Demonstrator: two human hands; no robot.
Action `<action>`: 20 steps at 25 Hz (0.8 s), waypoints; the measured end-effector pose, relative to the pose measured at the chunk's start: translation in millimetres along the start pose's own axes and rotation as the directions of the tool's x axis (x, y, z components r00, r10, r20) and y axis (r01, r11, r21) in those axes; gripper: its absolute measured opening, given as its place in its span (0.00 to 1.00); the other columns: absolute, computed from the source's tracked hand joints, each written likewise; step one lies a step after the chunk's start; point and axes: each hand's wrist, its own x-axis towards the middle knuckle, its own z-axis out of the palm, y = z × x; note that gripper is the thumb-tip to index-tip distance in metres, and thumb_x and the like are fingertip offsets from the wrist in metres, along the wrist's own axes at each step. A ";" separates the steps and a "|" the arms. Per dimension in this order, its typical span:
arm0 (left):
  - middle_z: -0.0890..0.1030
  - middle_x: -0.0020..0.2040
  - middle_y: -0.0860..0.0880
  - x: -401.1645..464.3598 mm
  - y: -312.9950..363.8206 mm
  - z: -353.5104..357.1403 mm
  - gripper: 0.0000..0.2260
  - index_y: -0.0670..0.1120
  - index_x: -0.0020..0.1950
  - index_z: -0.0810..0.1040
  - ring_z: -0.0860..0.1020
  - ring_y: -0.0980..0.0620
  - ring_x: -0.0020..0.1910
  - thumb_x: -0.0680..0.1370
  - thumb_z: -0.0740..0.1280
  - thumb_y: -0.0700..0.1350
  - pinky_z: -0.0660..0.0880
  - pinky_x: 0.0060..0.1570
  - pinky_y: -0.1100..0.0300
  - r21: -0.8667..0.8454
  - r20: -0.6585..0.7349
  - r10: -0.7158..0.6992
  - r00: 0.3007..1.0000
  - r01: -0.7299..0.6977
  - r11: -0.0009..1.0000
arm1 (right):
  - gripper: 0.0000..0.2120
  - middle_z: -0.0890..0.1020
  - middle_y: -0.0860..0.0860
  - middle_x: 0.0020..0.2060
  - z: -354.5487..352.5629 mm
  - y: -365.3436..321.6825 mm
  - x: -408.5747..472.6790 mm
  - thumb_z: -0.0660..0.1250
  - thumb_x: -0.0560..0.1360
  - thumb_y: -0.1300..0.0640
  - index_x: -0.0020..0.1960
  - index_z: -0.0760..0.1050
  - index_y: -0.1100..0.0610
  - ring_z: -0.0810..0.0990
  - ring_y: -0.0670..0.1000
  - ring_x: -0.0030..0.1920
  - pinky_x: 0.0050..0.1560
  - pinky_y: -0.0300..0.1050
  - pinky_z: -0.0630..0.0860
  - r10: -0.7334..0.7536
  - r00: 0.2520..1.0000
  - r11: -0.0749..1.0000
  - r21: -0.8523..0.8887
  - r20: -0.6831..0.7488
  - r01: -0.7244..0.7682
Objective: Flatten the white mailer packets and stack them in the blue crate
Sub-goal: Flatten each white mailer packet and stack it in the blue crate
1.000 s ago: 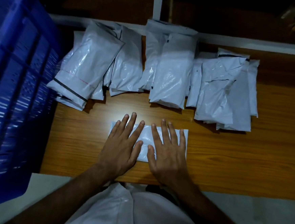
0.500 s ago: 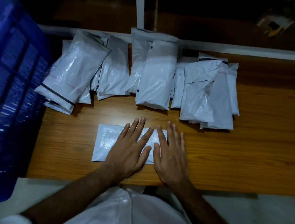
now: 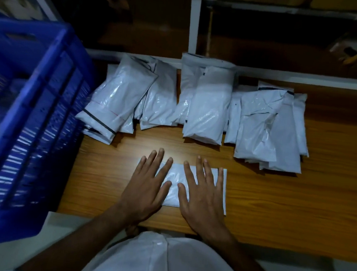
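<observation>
1. While both palms lie flat with straight, spread fingers, the left hand (image 3: 146, 184) and right hand (image 3: 203, 193) press side by side on the flat white plastic mailer packet (image 3: 174, 188), thumbs a little apart.
2. That packet lies on the brown wood-grain table (image 3: 285, 203), near its front edge.
3. A row of puffy white mailer packets (image 3: 205, 107) sits beyond the flat packet, toward the table's far edge.
4. The blue slatted plastic crate (image 3: 32, 111) stands left of the flat packet, off the table's left end.
</observation>
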 end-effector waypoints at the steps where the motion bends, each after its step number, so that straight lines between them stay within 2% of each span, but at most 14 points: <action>1: 0.42 0.84 0.48 0.6 -0.1 4.0 0.27 0.51 0.84 0.49 0.40 0.49 0.83 0.86 0.50 0.56 0.37 0.80 0.51 0.010 0.002 0.013 1.000 -0.013 1.000 | 0.29 0.54 0.55 0.84 2.4 -1.0 1.2 0.53 0.85 0.42 0.84 0.59 0.51 0.49 0.55 0.84 0.80 0.68 0.49 0.000 1.000 1.000 -0.021 0.014 0.000; 4: 0.44 0.84 0.48 4.4 0.3 5.1 0.27 0.51 0.84 0.51 0.42 0.49 0.83 0.86 0.52 0.54 0.36 0.79 0.53 0.000 -0.011 0.013 1.000 -0.013 1.000 | 0.29 0.54 0.55 0.84 3.6 0.0 2.9 0.52 0.85 0.43 0.84 0.57 0.51 0.48 0.54 0.84 0.80 0.66 0.51 0.014 0.999 0.998 -0.058 0.037 -0.012; 8: 0.41 0.84 0.47 3.6 -0.4 2.8 0.28 0.50 0.84 0.48 0.39 0.48 0.83 0.86 0.51 0.56 0.40 0.80 0.47 -0.024 0.000 0.016 1.000 -0.016 1.000 | 0.29 0.54 0.55 0.84 1.2 -1.4 5.4 0.51 0.85 0.44 0.84 0.57 0.52 0.50 0.55 0.84 0.80 0.65 0.52 0.016 0.999 0.999 -0.052 0.039 -0.014; 10: 0.37 0.83 0.45 -1.4 -5.9 -4.4 0.33 0.49 0.84 0.45 0.37 0.45 0.82 0.85 0.54 0.60 0.37 0.79 0.46 -0.062 0.048 0.106 0.993 -0.103 0.993 | 0.29 0.56 0.55 0.84 1.4 -1.8 6.5 0.52 0.85 0.44 0.84 0.58 0.52 0.52 0.54 0.84 0.80 0.64 0.53 0.013 0.999 0.999 -0.048 0.040 -0.011; 12: 0.39 0.83 0.43 -7.5 -13.4 -9.6 0.39 0.49 0.84 0.45 0.37 0.44 0.82 0.82 0.59 0.66 0.37 0.80 0.46 -0.032 0.126 0.247 0.961 -0.245 0.969 | 0.29 0.57 0.54 0.83 3.0 0.8 9.3 0.52 0.84 0.45 0.83 0.60 0.51 0.53 0.53 0.83 0.80 0.63 0.52 0.015 0.999 1.000 -0.023 0.039 -0.014; 14: 0.42 0.84 0.44 -11.0 -18.8 -11.0 0.38 0.49 0.84 0.46 0.39 0.46 0.83 0.83 0.57 0.66 0.43 0.81 0.45 0.029 0.169 0.329 0.929 -0.338 0.941 | 0.29 0.57 0.52 0.84 2.0 3.9 14.8 0.52 0.84 0.44 0.83 0.61 0.51 0.52 0.51 0.84 0.82 0.60 0.48 0.008 0.998 0.999 0.044 0.058 -0.011; 17: 0.44 0.84 0.44 -5.4 -21.0 -16.6 0.30 0.51 0.84 0.43 0.44 0.48 0.83 0.86 0.50 0.60 0.54 0.80 0.47 0.067 0.164 0.353 0.921 -0.367 0.928 | 0.33 0.53 0.48 0.84 -12.6 13.1 19.5 0.52 0.82 0.41 0.84 0.56 0.49 0.48 0.48 0.84 0.83 0.55 0.42 -0.010 0.991 0.977 0.212 0.134 -0.019; 18: 0.46 0.84 0.45 -3.5 -20.6 -21.1 0.30 0.52 0.84 0.42 0.47 0.48 0.83 0.86 0.50 0.58 0.58 0.79 0.48 0.049 0.158 0.349 0.924 -0.361 0.931 | 0.35 0.51 0.48 0.84 -20.3 16.4 15.8 0.53 0.81 0.39 0.85 0.53 0.48 0.47 0.48 0.84 0.83 0.56 0.41 -0.038 0.986 0.972 0.235 0.160 0.000; 20: 0.46 0.84 0.47 -1.9 -21.2 -30.5 0.32 0.56 0.83 0.40 0.60 0.49 0.80 0.85 0.54 0.57 0.71 0.71 0.51 -0.006 0.138 0.335 0.932 -0.337 0.941 | 0.41 0.49 0.52 0.84 -34.4 18.8 -0.4 0.60 0.78 0.39 0.85 0.50 0.50 0.45 0.51 0.84 0.82 0.60 0.41 -0.107 0.982 0.985 0.151 0.155 0.084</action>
